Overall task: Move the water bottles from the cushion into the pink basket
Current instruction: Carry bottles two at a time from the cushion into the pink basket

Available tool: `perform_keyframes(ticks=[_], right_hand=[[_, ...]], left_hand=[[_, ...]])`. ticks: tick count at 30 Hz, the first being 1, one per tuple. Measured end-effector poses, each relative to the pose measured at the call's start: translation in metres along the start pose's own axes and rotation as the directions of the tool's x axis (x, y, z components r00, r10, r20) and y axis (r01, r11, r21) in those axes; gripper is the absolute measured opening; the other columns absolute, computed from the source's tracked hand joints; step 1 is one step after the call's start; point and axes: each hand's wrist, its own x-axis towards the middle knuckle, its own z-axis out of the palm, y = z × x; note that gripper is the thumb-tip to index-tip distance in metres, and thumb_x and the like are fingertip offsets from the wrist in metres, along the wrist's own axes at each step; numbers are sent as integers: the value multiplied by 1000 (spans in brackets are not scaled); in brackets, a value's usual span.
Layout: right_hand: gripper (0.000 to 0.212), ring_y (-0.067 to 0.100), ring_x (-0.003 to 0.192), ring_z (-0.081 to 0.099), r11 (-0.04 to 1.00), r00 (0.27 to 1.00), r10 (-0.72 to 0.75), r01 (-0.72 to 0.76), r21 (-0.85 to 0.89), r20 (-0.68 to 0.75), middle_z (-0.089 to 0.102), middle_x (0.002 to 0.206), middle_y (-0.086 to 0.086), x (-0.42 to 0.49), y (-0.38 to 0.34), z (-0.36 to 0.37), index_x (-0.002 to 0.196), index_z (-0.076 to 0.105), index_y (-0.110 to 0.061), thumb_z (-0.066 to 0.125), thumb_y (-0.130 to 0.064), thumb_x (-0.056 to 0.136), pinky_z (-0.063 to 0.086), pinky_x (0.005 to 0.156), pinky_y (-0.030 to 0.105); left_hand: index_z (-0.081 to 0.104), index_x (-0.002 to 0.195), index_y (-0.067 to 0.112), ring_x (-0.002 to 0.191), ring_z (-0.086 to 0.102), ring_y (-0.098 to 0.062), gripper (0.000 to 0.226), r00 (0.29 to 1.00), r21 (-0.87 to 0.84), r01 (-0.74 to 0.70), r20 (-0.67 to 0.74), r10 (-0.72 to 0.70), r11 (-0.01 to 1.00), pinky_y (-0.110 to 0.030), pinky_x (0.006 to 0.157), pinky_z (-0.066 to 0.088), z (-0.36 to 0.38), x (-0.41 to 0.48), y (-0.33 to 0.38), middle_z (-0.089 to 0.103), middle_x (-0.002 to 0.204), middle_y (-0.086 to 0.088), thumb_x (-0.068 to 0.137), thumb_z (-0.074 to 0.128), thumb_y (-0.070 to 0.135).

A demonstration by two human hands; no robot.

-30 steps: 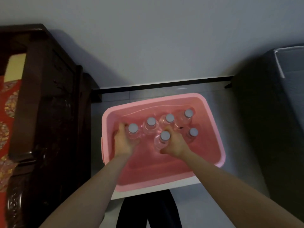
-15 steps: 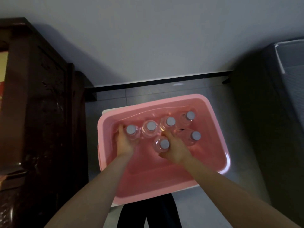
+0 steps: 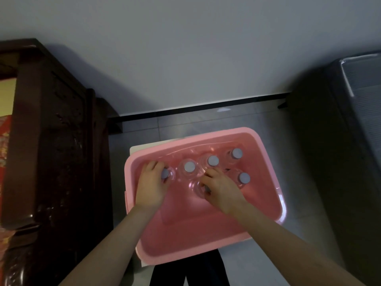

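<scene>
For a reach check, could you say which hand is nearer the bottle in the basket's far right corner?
Right. The right hand lies just down-left of that bottle; the left hand is across the basket, far left.

White platform [image 3: 135,149] on tiled floor [image 3: 278,141] carries pink basket [image 3: 185,234].

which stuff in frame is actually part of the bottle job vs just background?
Job: pink basket; six water bottles standing in it; left hand and right hand, each gripping one.
Background: dark wooden furniture; dark grey unit on the right; white surface under the basket; red patterned fabric at the left edge.
</scene>
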Motion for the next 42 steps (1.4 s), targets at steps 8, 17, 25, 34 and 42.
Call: perform_keyframes(ticks=[8,17,25,34,42], right_hand=[[29,24,77,53,994,998,48,-50,-97,-28,56,84,3,-8,18,-3,75,60,-12,72,6,56,41,45,29],[31,24,94,54,992,995,88,-91,-88,-45,59,99,1,-4,0,-27,98,63,-15,70,-28,71,37,50,28],[50,27,109,51,991,955,126,-136,-19,-267,59,116,6,13,-27,-100,114,61,-16,38,-48,83,47,83,42],[60,26,129,37,990,981,78,-56,130,-177,48,139,6,12,-89,-128,136,49,-16,37,-51,88,29,106,34],[54,25,125,41,971,990,-104,122,207,-94,54,133,5,6,-222,-106,131,53,-18,42,-47,87,32,103,35]], left_hand=[[59,79,16,84,49,-24,24,999,-17,-48,-10,47,999,-22,70,27,1,3,9,60,88,-2,65,72,1],[60,95,14,98,52,-27,30,988,4,3,153,-3,1000,-39,83,44,-13,7,14,59,103,-4,70,76,19],[55,120,15,116,51,-23,47,985,28,-85,150,80,996,-35,93,42,-79,17,44,59,121,-4,78,70,27],[54,132,15,128,48,-20,52,968,-176,168,-156,-196,970,-24,104,33,-193,-65,21,56,135,-5,84,69,27],[58,127,22,120,55,-18,48,775,-373,407,-342,-532,833,-26,94,40,-280,-224,-63,62,126,-1,82,70,32]])
